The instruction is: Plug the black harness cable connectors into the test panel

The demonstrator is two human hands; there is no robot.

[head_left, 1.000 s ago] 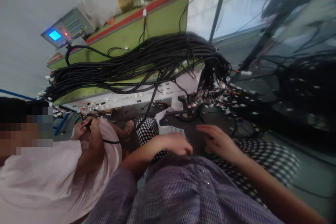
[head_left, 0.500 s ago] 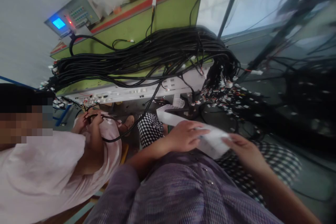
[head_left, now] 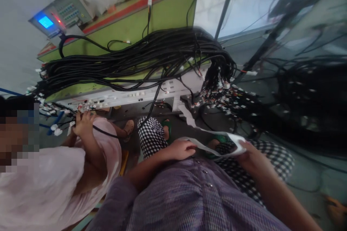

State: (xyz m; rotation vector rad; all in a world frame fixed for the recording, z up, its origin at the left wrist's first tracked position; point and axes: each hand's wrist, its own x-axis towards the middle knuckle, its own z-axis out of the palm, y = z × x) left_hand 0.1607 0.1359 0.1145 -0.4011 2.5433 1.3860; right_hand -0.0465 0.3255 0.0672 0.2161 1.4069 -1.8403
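Note:
A long, thin white strip (head_left: 208, 149), like paper or label backing, hangs in loops over my lap. My right hand (head_left: 251, 155) grips it where it doubles back in a bright fold. Near my waist, my left hand (head_left: 182, 149) has its fingers curled together, with a stretch of the strip at its fingertips. The far part of the strip runs forward and away toward the white ledge of the bench. Whether anything is printed on it cannot be made out.
Thick bundles of black cable (head_left: 121, 61) with white connectors lie across the green bench (head_left: 114, 25). A tester with a lit blue screen (head_left: 45, 22) stands at the back left. To my left sits a co-worker in pale clothes (head_left: 48, 187), handling a cable. More cables (head_left: 311, 97) hang at right.
My hands have moved apart, the left back toward my waist. The strip, earlier flat and wide between them, now hangs edge-on in loops. The view has shifted slightly right.

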